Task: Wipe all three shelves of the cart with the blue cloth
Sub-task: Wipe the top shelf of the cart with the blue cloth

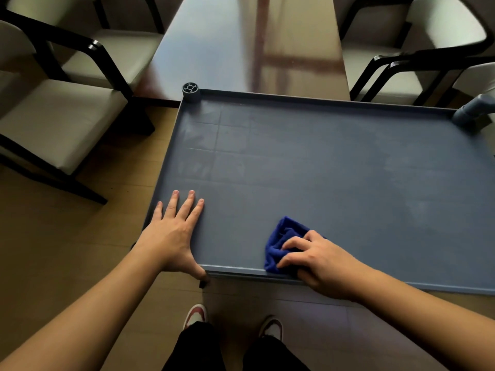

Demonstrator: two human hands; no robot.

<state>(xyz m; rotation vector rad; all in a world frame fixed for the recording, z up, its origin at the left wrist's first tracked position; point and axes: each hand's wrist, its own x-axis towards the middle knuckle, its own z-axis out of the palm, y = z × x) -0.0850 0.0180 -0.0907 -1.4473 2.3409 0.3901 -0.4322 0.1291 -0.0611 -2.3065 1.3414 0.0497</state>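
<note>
The cart's grey-blue top shelf fills the middle of the view, with a low raised rim all round. A crumpled blue cloth lies on the shelf near the front rim. My right hand presses down on the cloth, fingers curled over it. My left hand rests flat on the shelf's front left corner, fingers spread, thumb hooked over the front rim. The two lower shelves are hidden beneath the top one.
A long glossy table butts against the cart's far side. Cushioned chairs with black frames stand at the left and right. Cart posts rise at the far left corner and far right corner. My shoes stand on the wood floor below.
</note>
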